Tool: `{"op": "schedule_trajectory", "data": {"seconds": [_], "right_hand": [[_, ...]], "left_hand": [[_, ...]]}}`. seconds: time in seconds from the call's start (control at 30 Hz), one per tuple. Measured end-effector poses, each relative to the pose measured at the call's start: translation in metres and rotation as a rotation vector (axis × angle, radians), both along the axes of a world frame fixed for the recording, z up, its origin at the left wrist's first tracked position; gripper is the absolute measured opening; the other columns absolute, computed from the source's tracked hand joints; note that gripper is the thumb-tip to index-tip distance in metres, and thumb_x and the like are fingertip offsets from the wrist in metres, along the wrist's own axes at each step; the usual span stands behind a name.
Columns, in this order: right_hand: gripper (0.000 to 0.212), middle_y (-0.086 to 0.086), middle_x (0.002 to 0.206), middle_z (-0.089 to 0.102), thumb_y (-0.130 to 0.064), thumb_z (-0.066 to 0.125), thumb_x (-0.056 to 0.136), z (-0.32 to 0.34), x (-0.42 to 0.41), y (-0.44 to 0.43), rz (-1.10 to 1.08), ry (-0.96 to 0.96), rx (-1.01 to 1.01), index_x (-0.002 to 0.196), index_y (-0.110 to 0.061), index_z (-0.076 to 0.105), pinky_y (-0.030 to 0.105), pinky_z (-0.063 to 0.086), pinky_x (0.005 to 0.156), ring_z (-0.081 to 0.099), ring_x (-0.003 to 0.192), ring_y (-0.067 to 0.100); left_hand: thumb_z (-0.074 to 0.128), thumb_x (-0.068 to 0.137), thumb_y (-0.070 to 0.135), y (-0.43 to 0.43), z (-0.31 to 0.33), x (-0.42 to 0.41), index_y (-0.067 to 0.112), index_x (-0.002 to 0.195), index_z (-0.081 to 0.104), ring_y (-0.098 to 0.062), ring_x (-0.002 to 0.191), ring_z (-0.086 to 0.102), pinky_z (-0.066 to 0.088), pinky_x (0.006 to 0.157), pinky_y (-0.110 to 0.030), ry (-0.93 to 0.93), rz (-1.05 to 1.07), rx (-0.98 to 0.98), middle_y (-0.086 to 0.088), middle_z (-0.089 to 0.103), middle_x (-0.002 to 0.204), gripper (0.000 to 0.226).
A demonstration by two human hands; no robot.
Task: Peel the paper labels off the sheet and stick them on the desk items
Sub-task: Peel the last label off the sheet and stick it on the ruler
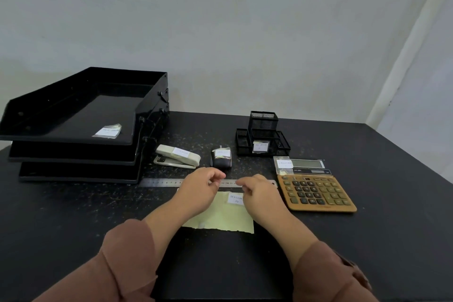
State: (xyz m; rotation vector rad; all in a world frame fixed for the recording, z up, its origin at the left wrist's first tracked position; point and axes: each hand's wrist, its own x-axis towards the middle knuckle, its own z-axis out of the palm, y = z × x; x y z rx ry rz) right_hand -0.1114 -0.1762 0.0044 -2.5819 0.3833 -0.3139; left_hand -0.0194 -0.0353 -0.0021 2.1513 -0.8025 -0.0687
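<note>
One pale yellow paper sheet is laid on the black worktop, long axis left-right, with one white handwritten label at its far edge. Over it the left hand and right hand are curled; grips cannot be told. Beyond, one steel ruler is laid left-right.

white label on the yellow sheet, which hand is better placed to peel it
Right, probably. The right hand has fingertips at the white label, on its right edge; the left hand hovers over the far left corner of the yellow sheet, farther off, and could hold it down.
</note>
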Motion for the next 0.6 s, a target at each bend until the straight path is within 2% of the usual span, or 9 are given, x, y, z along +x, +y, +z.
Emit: {"op": "schedule_trajectory", "data": {"seconds": [0.07, 0.17, 0.23, 0.3, 0.37, 0.47, 0.6], "right_hand": [[0.047, 0.003, 0.114, 0.052, 0.0, 0.044, 0.083, -0.005, -0.003, -0.001, 0.014, 0.004, 0.051, 0.123, -0.021, 0.057, 0.026, 0.042, 0.09, 0.053, 0.103, 0.016], [0.048, 0.0, 0.111, 0.048, 0.002, 0.045, 0.081, -0.008, -0.007, -0.004, -0.004, -0.02, 0.092, 0.124, -0.018, 0.055, 0.014, 0.036, 0.08, 0.05, 0.095, 0.009], [0.048, 0.001, 0.115, 0.048, -0.001, 0.046, 0.081, -0.009, -0.007, -0.004, -0.007, -0.009, 0.091, 0.125, -0.017, 0.054, 0.016, 0.038, 0.085, 0.052, 0.099, 0.012], [0.047, 0.002, 0.12, 0.047, -0.005, 0.046, 0.082, -0.01, -0.007, -0.003, 0.004, 0.01, 0.067, 0.126, -0.017, 0.053, 0.025, 0.042, 0.094, 0.053, 0.106, 0.018], [0.046, 0.003, 0.119, 0.047, -0.007, 0.047, 0.082, -0.01, -0.006, -0.002, 0.009, 0.021, 0.049, 0.126, -0.016, 0.053, 0.03, 0.043, 0.095, 0.053, 0.105, 0.02], [0.046, 0.002, 0.118, 0.046, -0.008, 0.046, 0.083, -0.009, -0.007, -0.001, 0.009, 0.034, 0.046, 0.128, -0.015, 0.051, 0.029, 0.043, 0.093, 0.053, 0.102, 0.02], [0.047, -0.002, 0.111, 0.044, -0.009, 0.046, 0.083, -0.008, -0.008, -0.001, 0.016, 0.045, 0.053, 0.129, -0.016, 0.051, 0.024, 0.042, 0.087, 0.053, 0.098, 0.019]], "left_hand": [[0.051, 0.09, 0.016, 0.001, -0.007, -0.001, 0.029, 0.102, 0.064, 0.001, 0.078, 0.053, 0.035, 0.065, -0.007, -0.027, 0.011, 0.002, 0.012, 0.057, 0.097, 0.022], [0.05, 0.09, 0.011, 0.001, -0.013, -0.005, 0.022, 0.102, 0.066, -0.003, 0.083, 0.054, 0.034, 0.069, -0.006, -0.089, -0.001, -0.008, 0.01, 0.055, 0.095, 0.023], [0.049, 0.089, 0.008, 0.001, -0.015, -0.007, 0.02, 0.104, 0.067, -0.006, 0.089, 0.053, 0.033, 0.074, -0.008, -0.119, -0.028, 0.011, 0.009, 0.053, 0.095, 0.026], [0.047, 0.088, 0.007, 0.001, -0.016, -0.009, 0.019, 0.105, 0.066, -0.01, 0.094, 0.053, 0.035, 0.078, -0.012, -0.141, -0.044, 0.035, 0.007, 0.052, 0.098, 0.028], [0.048, 0.088, 0.012, 0.001, -0.018, -0.01, 0.018, 0.111, 0.064, -0.013, 0.099, 0.05, 0.036, 0.083, -0.016, -0.168, -0.044, 0.065, 0.004, 0.051, 0.103, 0.029], [0.048, 0.09, 0.025, 0.0, -0.02, -0.014, 0.018, 0.12, 0.059, -0.015, 0.106, 0.043, 0.033, 0.091, -0.019, -0.221, -0.042, 0.14, 0.002, 0.049, 0.11, 0.033], [0.047, 0.09, 0.033, -0.002, -0.021, -0.018, 0.021, 0.122, 0.057, -0.016, 0.104, 0.039, 0.029, 0.093, -0.02, -0.285, -0.043, 0.196, 0.003, 0.047, 0.111, 0.036]]}}
